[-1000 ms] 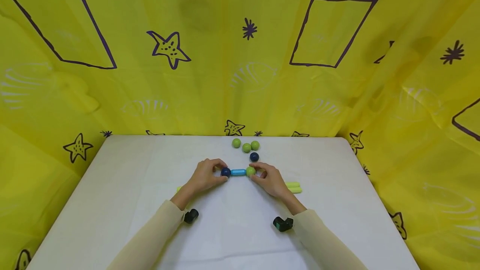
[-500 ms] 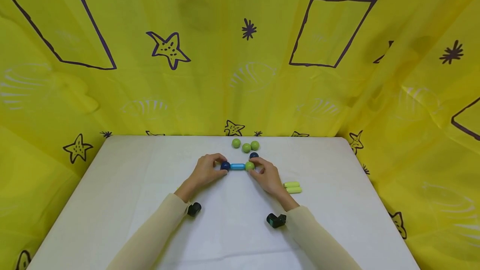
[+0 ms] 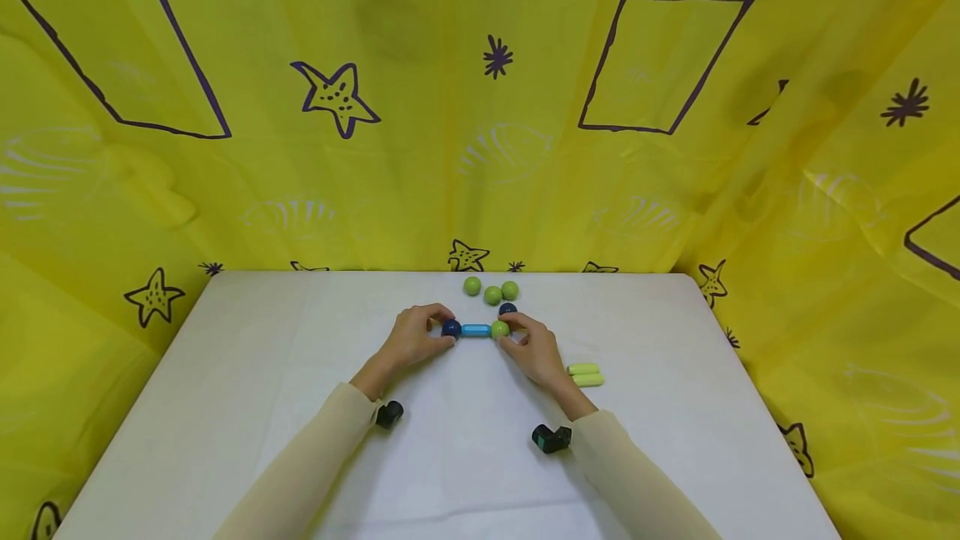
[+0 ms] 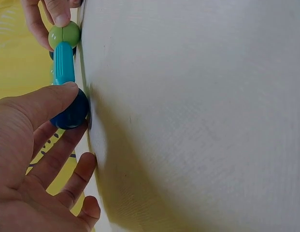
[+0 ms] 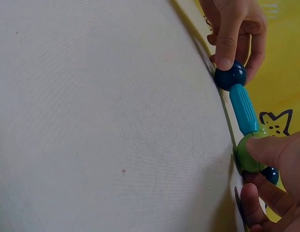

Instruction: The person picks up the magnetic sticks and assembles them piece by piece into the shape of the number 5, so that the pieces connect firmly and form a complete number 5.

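A ribbed blue rod [image 3: 476,330] lies between a dark blue ball [image 3: 452,329] at its left end and a green ball [image 3: 500,329] at its right end. My left hand [image 3: 412,337] pinches the dark blue ball between thumb and fingers, as the left wrist view shows up close. With thumb and fingertips, my right hand [image 3: 535,349] pinches the green ball [image 5: 247,153]. In the right wrist view the rod [image 5: 244,109] meets both balls end to end. Just behind the right fingertips sits another dark blue ball [image 3: 507,309], partly hidden.
Several loose green balls [image 3: 492,295] rest near the back of the white table [image 3: 300,315]. Two yellow-green rods [image 3: 586,375] lie side by side to the right of the right wrist. A yellow patterned curtain [image 3: 420,182] hangs along the back and sides.
Both hands have moved a little away from me, carrying the rod and its two end balls toward the loose balls. The right fingertips now overlap the loose dark blue ball.
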The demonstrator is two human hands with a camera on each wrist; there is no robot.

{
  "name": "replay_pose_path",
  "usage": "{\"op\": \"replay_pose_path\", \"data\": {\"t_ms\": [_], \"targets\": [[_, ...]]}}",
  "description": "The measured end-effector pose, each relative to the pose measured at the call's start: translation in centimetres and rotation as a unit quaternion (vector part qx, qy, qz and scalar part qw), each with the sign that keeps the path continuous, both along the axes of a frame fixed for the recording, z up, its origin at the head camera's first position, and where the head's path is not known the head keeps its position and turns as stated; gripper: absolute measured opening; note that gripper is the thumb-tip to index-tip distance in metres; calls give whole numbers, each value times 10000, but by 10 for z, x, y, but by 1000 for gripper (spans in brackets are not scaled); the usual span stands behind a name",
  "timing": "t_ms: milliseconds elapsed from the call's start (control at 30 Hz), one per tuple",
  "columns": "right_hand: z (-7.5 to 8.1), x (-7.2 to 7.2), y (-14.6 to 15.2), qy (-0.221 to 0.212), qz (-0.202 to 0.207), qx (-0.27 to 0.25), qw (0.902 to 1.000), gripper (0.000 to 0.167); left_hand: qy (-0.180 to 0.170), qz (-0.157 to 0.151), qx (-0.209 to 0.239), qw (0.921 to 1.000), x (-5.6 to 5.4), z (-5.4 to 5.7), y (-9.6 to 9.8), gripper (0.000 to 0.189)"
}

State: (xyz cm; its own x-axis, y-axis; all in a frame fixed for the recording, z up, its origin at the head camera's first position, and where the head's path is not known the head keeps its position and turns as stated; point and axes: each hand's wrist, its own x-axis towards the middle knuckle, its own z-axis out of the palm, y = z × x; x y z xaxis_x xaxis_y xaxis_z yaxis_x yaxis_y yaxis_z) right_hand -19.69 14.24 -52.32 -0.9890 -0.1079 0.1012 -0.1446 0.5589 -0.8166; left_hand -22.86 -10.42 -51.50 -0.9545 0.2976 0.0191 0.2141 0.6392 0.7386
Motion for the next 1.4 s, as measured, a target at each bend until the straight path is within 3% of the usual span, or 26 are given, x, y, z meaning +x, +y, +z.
{"op": "replay_pose_path", "data": {"t_ms": [133,367,567,800,967,1400], "targets": [[2,0,-1,-175,-65,-1,9998,35,-34,-1,-28,10000,1,2,-1,31],[1,0,-1,-178,-56,57,9998,34,44,-276,-163,9995,5,6,-12,43],[1,0,-1,-168,-5,111,9998,35,-98,-400,-144,9990,15,14,-38,45],[4,1,0,-153,31,93,9998,35,1,-753,-274,9968,25,22,-75,36],[5,1,1,-178,8,130,9998,35,-183,-1057,-305,9938,32,29,-97,33],[5,2,0,-202,2,111,9997,36,-402,-1405,-375,9885,45,34,-125,23]]}}
